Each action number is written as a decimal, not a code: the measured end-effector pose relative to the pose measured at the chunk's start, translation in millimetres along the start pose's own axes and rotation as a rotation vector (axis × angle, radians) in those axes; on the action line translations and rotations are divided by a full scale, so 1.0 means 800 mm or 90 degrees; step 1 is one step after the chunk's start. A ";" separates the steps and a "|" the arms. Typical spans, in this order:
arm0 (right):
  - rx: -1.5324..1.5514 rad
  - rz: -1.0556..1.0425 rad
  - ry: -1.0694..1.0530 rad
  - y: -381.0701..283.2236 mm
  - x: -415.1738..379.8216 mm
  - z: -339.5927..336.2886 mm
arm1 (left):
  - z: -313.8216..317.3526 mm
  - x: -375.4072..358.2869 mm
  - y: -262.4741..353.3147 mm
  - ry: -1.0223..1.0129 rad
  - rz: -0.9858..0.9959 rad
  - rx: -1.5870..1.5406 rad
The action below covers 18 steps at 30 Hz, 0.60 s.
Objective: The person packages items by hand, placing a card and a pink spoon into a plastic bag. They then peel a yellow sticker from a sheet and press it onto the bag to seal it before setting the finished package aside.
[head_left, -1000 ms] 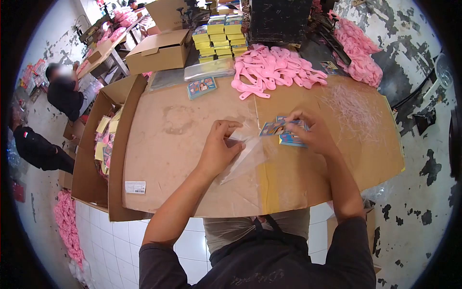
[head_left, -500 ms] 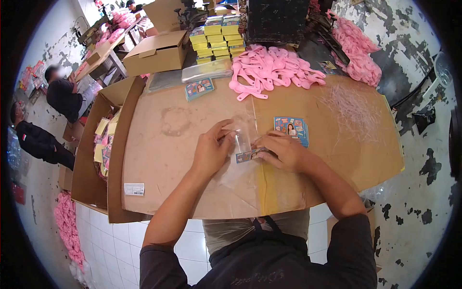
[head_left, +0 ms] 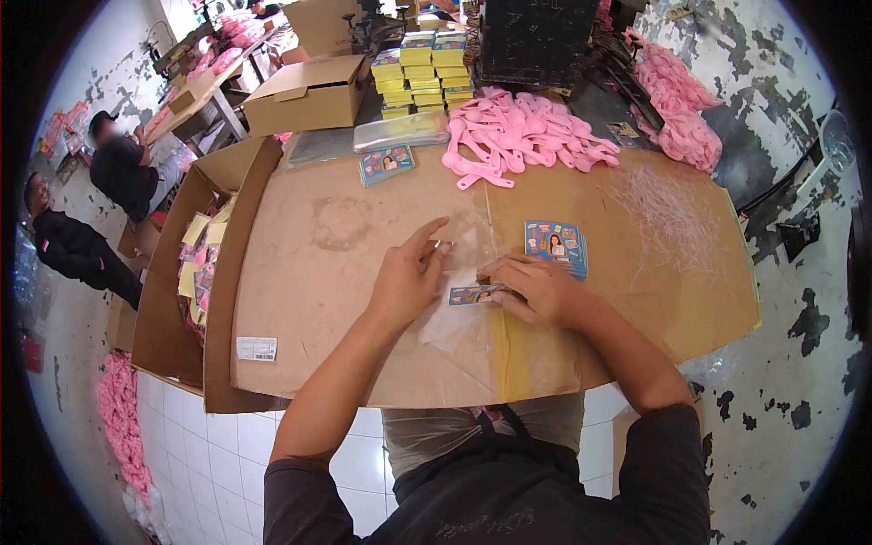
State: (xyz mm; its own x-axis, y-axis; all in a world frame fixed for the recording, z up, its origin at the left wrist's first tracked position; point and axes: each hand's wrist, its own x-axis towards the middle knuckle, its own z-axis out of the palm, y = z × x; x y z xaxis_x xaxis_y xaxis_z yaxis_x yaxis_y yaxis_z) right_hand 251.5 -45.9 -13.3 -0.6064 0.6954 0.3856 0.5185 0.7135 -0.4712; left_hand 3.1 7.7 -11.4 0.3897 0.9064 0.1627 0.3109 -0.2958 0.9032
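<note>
My left hand (head_left: 415,275) pinches the edge of a clear plastic bag (head_left: 470,238) above the middle of the cardboard-covered table. Beside it, my right hand (head_left: 525,284) has its fingers closed on a small blue printed card (head_left: 468,295), which lies near the bag's lower side. Part of the card is hidden under those fingers. A stack of blue cards (head_left: 556,247) with a picture of a person lies just beyond my right hand. Farther back is a second stack of blue cards (head_left: 387,164).
Pink plastic spoon-shaped pieces (head_left: 522,132) are heaped at the back, near yellow-edged card stacks (head_left: 420,68) and clear bags (head_left: 400,132). Thin strands (head_left: 668,213) lie right. An open carton (head_left: 241,200) borders the left edge. Two people (head_left: 123,168) are at far left.
The clear bag has flattened and shifted slightly at my left fingertips. The view has moved a little. The person at far left has raised their head into view.
</note>
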 end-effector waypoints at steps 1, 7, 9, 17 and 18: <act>0.002 0.008 -0.001 0.000 0.000 0.001 | -0.003 0.000 0.004 0.014 -0.013 -0.029; 0.080 0.091 -0.006 0.001 -0.002 -0.005 | -0.022 0.010 0.002 0.056 0.028 -0.281; 0.109 0.132 0.056 0.006 -0.008 -0.013 | -0.028 0.011 0.006 0.060 0.050 -0.345; 0.493 0.269 0.337 0.001 0.010 -0.023 | -0.013 0.003 0.018 -0.045 -0.019 -0.392; 0.484 0.260 0.354 0.000 0.009 -0.021 | -0.009 0.000 0.019 -0.056 -0.031 -0.389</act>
State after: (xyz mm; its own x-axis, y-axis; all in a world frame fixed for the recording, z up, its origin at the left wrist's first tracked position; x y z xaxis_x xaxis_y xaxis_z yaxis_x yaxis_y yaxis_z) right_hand 257.2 -39.5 2.7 -0.0044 0.9523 0.3052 -0.0144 0.3051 -0.9522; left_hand 1.7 5.7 5.3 0.4652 0.8789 0.1058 -0.2120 -0.0054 0.9772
